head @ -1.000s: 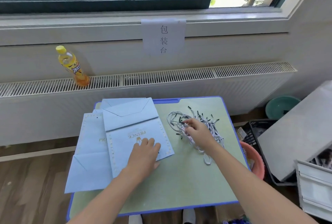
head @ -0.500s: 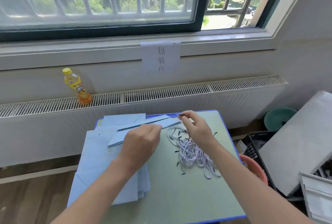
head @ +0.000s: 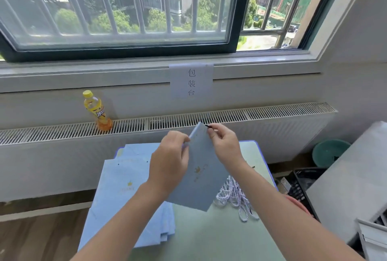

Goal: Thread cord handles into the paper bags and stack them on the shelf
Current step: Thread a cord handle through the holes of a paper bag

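Flat pale-blue paper bag (head: 201, 179) now lifted off worktop (head: 209, 235), frame centre — left hand (head: 170, 163) grips edge; right hand (head: 225, 143) pinches black cord tip (head: 208, 126) at top corner — threading starting.

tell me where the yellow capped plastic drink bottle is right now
In the head view, the yellow capped plastic drink bottle stands upper left on the white slatted radiator cover below the window, left of the paper sign.
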Demonstrator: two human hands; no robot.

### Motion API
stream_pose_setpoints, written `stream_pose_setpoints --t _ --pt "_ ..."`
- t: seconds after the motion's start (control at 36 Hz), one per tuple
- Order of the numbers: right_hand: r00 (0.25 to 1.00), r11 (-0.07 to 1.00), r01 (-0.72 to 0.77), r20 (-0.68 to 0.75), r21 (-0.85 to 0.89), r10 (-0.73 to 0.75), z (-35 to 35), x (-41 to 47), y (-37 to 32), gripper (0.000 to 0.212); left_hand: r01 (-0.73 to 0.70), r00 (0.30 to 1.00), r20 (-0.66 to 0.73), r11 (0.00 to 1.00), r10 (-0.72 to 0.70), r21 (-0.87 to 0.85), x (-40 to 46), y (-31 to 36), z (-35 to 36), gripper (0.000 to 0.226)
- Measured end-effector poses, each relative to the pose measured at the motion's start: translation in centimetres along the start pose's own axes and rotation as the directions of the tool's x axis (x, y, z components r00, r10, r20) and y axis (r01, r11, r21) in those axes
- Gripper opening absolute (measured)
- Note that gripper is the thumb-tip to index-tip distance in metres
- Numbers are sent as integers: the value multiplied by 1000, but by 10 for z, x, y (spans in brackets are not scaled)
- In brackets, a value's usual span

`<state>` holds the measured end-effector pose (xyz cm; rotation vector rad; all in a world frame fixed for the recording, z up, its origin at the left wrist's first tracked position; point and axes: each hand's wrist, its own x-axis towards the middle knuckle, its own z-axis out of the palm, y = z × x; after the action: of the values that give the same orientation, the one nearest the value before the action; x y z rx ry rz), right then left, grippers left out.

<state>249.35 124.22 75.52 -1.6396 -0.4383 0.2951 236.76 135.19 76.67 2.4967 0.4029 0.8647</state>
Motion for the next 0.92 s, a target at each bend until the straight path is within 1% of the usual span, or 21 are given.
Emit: stream_pose_setpoints --t 0.06,0.08,0.14,0.19,0.28,0.31,0.36,0.42,0.53,0.56,0.61,0.67,0.72,0.81,0.89,0.92 --pt "999 998 -50 -3 -50 50 4 -3 13 13 -21 1000 -1 994 21 108 -12 -6 9 20" --pt "997 995 -79 -11 -63 79 5 -4 19 12 0 1000 1 992 0 123 -17 -8 13 21" --pt "992 989 -128 -27 -77 126 8 -5 27 12 96 995 28 990 -99 103 -27 -8 18 20" --pt "987 983 -159 -43 -89 156 12 -8 32 13 148 987 48 983 -153 107 -32 -8 21 22" --pt "978 974 -205 -60 -95 200 19 -11 39 12 112 988 85 976 -130 188 -34 -9 24 26" --pt "974 972 -223 -54 -81 219 21 -12 41 12 123 984 100 971 -145 204 -33 -11 24 24" --pt "971 968 -240 -33 -77 238 25 -14 44 12 203 958 164 960 -236 194 -33 -14 24 14" --pt "977 967 -211 -18 -146 211 27 -17 47 14 252 923 240 945 -300 210 -34 -20 24 12" --pt "999 945 -30 -52 -325 14 25 -26 49 18 371 860 302 910 -412 186 -38 -34 18 10" --pt "999 932 15 -27 -362 -27 24 -29 47 18 400 844 316 901 -433 167 -39 -37 17 7" --pt "993 892 114 88 -437 -83 25 -37 45 19 490 810 343 870 -476 50 -40 -42 17 4" --pt "975 850 186 197 -493 -100 28 -46 45 20 579 775 365 812 -516 -80 -42 -43 18 8" --pt "960 811 231 259 -538 -102 31 -53 47 24 618 759 387 766 -524 -176 -44 -43 17 18" --pt "954 789 236 289 -568 -77 33 -61 50 24 641 754 413 708 -510 -297 -45 -40 14 30" --pt "966 811 177 258 -557 -33 33 -66 50 17 711 701 455 585 -549 -389 -48 -37 9 32" --pt "968 811 169 248 -560 -31 34 -67 49 13 722 691 464 562 -554 -405 -49 -37 8 31"
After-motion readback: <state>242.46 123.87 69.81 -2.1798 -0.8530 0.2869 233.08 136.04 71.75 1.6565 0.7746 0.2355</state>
